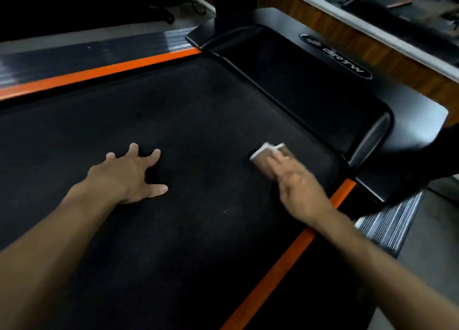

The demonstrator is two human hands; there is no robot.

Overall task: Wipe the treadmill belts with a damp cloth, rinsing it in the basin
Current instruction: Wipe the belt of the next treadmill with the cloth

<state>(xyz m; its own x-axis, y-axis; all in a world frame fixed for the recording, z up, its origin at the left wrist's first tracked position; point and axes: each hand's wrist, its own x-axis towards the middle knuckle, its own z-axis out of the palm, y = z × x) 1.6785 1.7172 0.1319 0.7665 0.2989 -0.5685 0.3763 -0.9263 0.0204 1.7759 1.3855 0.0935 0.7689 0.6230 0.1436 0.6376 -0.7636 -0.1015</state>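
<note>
The black treadmill belt [198, 121] fills the middle of the view, bordered by orange strips on both sides. My left hand [129, 174] rests flat on the belt with its fingers spread and nothing in it. My right hand [295, 180], blurred by motion, presses a small folded cloth [265, 155] onto the belt near its far right corner. The cloth is light at its edges and mostly covered by my fingers. No basin is in view.
The glossy black motor cover [310, 88] with an oval logo lies beyond the belt. A black upright post [233, 1] rises at the top. Ribbed silver side rails [390, 220] flank the orange strips [285, 260]. A wood-toned ledge [372, 46] runs along the right.
</note>
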